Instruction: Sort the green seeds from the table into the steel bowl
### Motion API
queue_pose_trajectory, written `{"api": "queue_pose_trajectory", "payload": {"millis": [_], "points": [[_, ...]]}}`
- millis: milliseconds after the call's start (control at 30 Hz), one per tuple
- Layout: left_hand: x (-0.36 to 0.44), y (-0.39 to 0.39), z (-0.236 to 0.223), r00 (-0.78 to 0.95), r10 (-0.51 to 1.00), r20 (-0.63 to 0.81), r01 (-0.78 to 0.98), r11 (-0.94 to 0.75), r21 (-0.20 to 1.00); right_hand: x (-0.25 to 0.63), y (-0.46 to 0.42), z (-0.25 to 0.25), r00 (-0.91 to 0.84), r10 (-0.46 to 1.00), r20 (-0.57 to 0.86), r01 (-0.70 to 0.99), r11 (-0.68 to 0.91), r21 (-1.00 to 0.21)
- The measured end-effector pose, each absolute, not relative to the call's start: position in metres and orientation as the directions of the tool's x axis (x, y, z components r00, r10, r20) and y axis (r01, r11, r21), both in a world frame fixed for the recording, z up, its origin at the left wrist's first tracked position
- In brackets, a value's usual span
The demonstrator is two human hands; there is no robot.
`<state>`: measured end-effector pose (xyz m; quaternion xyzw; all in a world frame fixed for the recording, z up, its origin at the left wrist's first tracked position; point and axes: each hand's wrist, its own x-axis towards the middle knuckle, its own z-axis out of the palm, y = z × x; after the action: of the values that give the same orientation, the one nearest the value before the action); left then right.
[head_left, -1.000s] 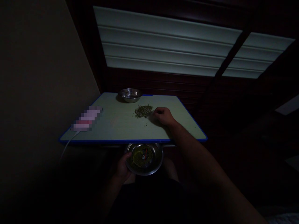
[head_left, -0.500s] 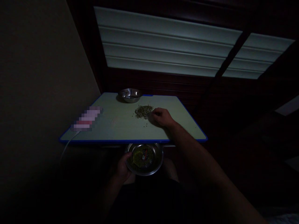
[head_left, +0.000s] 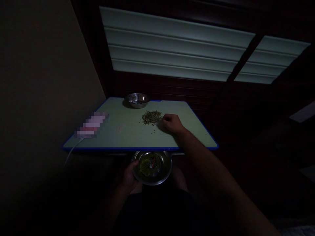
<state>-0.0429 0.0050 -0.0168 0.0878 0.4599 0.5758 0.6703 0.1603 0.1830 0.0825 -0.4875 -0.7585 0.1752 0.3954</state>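
My left hand (head_left: 130, 174) grips the rim of a metal bowl (head_left: 165, 178) below the table's front edge, thumb over the rim. Inside that bowl lie greenish grains and a dark label-like patch (head_left: 152, 162). On the table, a loose pile of small greenish-brown beans or grains (head_left: 151, 117) is spread out, a few strays in front of it. At the pile's right edge rests my right hand (head_left: 172, 123), fingers closed together. A small pale shape shows at its fingertips, too dim to name.
The pale table (head_left: 128, 139) has a blue rim. A second metal bowl (head_left: 137, 101) stands at its back edge. A blurred-out pink and white object (head_left: 92, 124) with a white cable (head_left: 72, 150) lies on the left. Behind rises a dark slatted panel (head_left: 172, 46).
My right hand has shifted very slightly at the pile's edge, and the pale shape at its fingertips looks less distinct. My left hand and its bowl stay put.
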Motion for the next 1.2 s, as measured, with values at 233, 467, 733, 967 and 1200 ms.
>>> {"api": "queue_pose_trajectory", "payload": {"millis": [233, 467, 733, 967, 1200], "points": [[-0.0404, 0.0049, -0.0126, -0.1, 0.852, -0.514, -0.69, 0.313, 0.653, 0.1608, 0.1834, 0.082, -0.246, 0.852, 0.462, 0.598, 0.509, -0.619], [-0.0408, 0.0038, -0.0105, -0.09, 0.854, -0.512, -0.686, 0.32, 0.654, 0.1594, 0.1823, 0.0844, -0.224, 0.867, 0.445, 0.535, 0.491, -0.688], [-0.0415, 0.0038, -0.0121, -0.082, 0.86, -0.504, -0.693, 0.314, 0.648, 0.1577, 0.1799, 0.0864, -0.25, 0.891, 0.378, 0.507, 0.453, -0.733], [-0.0432, 0.0041, -0.0182, -0.08, 0.863, -0.499, -0.693, 0.311, 0.65, 0.1578, 0.1814, 0.084, -0.253, 0.88, 0.402, 0.589, 0.47, -0.657], [-0.0439, 0.0041, -0.0181, -0.067, 0.863, -0.501, -0.695, 0.32, 0.644, 0.157, 0.1811, 0.0849, -0.263, 0.851, 0.455, 0.617, 0.511, -0.599]]}}
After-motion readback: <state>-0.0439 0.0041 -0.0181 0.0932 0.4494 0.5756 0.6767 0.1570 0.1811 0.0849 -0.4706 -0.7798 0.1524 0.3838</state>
